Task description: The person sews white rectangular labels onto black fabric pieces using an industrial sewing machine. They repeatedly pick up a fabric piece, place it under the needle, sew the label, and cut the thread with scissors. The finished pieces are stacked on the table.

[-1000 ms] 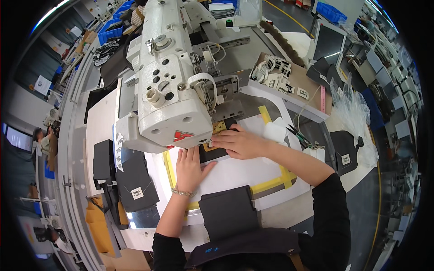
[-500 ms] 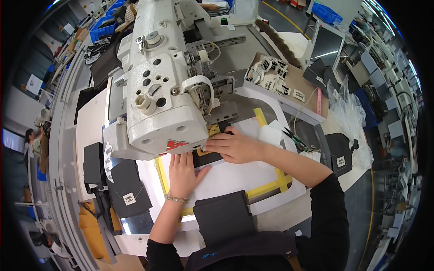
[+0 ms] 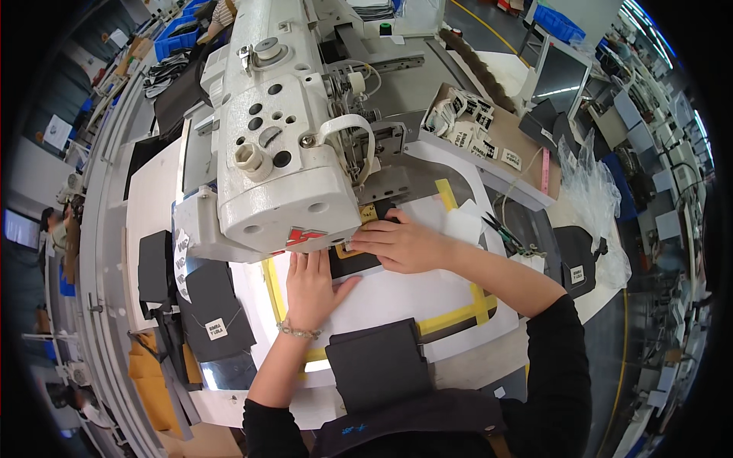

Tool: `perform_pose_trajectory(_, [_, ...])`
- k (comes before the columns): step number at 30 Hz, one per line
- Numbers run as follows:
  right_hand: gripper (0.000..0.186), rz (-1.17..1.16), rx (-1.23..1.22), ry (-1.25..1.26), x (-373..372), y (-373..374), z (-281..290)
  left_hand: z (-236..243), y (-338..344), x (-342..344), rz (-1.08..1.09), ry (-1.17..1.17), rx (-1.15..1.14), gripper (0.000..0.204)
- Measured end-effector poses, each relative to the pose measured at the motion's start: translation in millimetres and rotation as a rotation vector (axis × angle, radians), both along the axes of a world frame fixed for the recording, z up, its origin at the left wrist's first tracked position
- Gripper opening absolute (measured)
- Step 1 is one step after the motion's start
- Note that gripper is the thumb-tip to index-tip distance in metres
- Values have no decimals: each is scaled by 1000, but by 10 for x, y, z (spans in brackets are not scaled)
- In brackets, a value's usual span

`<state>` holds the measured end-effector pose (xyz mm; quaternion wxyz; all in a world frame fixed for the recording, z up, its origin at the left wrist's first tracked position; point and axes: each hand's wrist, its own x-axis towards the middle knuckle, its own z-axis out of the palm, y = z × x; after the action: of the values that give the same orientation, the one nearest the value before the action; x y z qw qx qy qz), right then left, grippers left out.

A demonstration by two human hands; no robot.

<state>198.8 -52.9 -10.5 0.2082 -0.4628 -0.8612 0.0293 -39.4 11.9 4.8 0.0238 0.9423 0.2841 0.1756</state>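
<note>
A white industrial sewing machine (image 3: 267, 191) fills the upper middle. My left hand (image 3: 309, 290) lies flat just below its head, fingers stretched, on a white sheet (image 3: 389, 298) framed by yellow tape (image 3: 447, 317) and against a black piece (image 3: 347, 263). My right hand (image 3: 401, 244) rests on that black piece beside the needle area, fingers extended over it at a yellow-brown patch (image 3: 368, 211). The fingertips and needle are partly hidden by the machine head. A folded stack of black pieces (image 3: 376, 362) lies at the sheet's front edge, between my forearms.
A box of labels (image 3: 489, 175) sits at right, near black scissors (image 3: 510, 237), a plastic bag (image 3: 592, 206) and another black piece (image 3: 573, 256). Black pieces (image 3: 214, 305) and yellow material (image 3: 153, 382) lie left. A monitor (image 3: 559, 76) stands back right; co-workers appear at the far left.
The whole view has shifted slightly, first down and then back up, and somewhat left overall. Both hands keep nearly the same places on the sheet and black piece.
</note>
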Motion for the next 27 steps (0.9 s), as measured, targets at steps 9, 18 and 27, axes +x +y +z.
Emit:
perform_pose_trajectory(9, [41, -15, 42, -1, 63, 119, 0, -22, 157, 44, -40, -47, 36, 74])
perform_pose_trajectory(18, [44, -47, -14, -123, 101, 200, 52, 38, 219, 91, -6, -38, -68, 63])
perform_pose_trajectory(27, [42, -28, -12, -67, 81, 184, 40, 39, 215, 76, -27, -69, 3, 67])
